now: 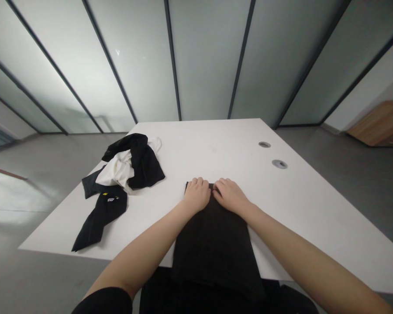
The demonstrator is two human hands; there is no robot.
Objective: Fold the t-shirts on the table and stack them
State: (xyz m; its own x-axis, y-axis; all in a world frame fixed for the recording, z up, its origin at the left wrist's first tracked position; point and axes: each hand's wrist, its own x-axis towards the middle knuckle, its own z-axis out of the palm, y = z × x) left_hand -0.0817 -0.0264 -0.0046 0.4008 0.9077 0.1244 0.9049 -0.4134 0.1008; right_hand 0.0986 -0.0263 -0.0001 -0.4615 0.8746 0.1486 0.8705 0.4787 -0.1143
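The left hand point(197, 195) and right hand point(231, 196) lie at the far edge of a folded black cloth point(216, 248), fingers point(200, 181) curled, perhaps grasping it; clothes point(124, 165) heap upper left on the table point(199, 148).

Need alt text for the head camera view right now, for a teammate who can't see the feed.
Seen from the person's head, the left hand and right hand rest on the far edge of a folded black garment, which lies across the near edge of a white table. Loose black and white clothes lie further left.

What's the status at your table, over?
Left hand, right hand at far edge of folded black cloth. Crumpled black-and-white clothes off to the left, not in the way.
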